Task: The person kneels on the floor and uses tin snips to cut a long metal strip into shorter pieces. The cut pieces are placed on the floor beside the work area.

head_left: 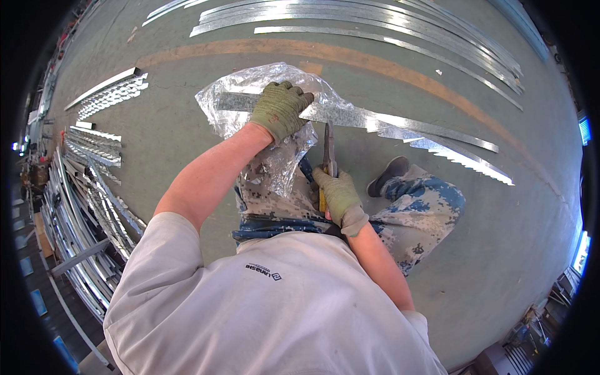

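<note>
My left hand (280, 111), in an olive work glove, is closed on a long flat galvanized metal strip (350, 117). Crumpled clear plastic film (215, 115) lies around and under that hand and drapes over my left leg. In my gloved right hand (340, 195) is a pair of tin snips (329, 150) with a yellow handle. Their jaws point up at the strip's lower edge, just right of my left hand; whether they touch the metal I cannot tell. Several more metal strips (465, 161) fan out beneath the held strip, toward the right.
Long metal strips (356, 19) lie across the floor at the far side, beyond a worn orange line (375, 61). At the left are perforated metal strips (115, 99) and a heap of long metal profiles (72, 219). My bent right leg (425, 209) rests beside the right hand.
</note>
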